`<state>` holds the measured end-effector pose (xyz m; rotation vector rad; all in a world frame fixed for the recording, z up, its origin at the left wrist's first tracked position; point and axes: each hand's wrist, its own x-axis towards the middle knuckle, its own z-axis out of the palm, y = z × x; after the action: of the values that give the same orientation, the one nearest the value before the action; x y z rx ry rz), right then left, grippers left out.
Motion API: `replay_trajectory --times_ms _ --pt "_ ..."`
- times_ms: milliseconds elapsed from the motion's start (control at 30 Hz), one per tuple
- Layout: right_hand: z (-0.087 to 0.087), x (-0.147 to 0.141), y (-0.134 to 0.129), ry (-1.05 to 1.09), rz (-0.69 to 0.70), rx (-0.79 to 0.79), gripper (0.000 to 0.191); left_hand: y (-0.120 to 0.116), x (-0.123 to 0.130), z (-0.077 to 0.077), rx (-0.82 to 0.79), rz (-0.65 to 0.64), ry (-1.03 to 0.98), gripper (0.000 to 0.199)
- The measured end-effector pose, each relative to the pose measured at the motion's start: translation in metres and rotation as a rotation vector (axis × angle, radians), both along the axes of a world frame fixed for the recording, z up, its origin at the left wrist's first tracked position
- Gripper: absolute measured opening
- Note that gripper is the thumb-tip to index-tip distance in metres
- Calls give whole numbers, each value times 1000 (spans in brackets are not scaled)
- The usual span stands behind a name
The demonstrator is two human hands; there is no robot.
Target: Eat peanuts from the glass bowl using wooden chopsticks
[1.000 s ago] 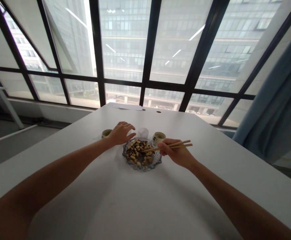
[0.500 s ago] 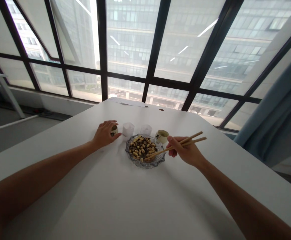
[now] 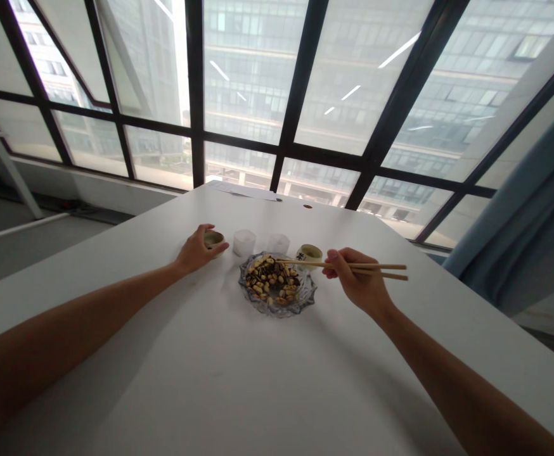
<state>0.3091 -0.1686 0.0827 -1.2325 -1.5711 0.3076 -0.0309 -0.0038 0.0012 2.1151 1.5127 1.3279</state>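
Chopsticks (image 3: 386, 266), pinched in right hand (image 3: 362, 288), shifted from bowl's (image 3: 307, 300) near side to far rim; work apparently moves there. Left hand's (image 3: 194, 254) fingers clasp cup (image 3: 214, 238) nearest desk's (image 3: 210, 367) left edge. Bowl between side edges.

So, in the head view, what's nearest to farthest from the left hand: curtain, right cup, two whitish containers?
1. Left whitish container: just right of the left hand.
2. Right whitish container: farther right, behind the bowl.
3. Right cup: right of both containers.
4. Curtain: far right.
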Motion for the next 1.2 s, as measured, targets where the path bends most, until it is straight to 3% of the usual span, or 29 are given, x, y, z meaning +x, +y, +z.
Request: replay_trajectory --times_ms 200,533,800,1033,1200 --pt "-3 -6 -3 -174 50 -35 48 -1 0 1 -7 14 5 71" --pt "-5 2 1 -58 4 -31 46 -2 1 2 -20 -13 1 72" --pt "-10 -2 2 -89 33 -20 45 -2 1 2 -19 -20 -2 71" --pt "-1 -4 -4 -243 18 -1 50 0 1 1 -22 -40 6 71" --pt "-1 -6 -4 -284 76 25 45 -2 3 1 60 64 99 66"
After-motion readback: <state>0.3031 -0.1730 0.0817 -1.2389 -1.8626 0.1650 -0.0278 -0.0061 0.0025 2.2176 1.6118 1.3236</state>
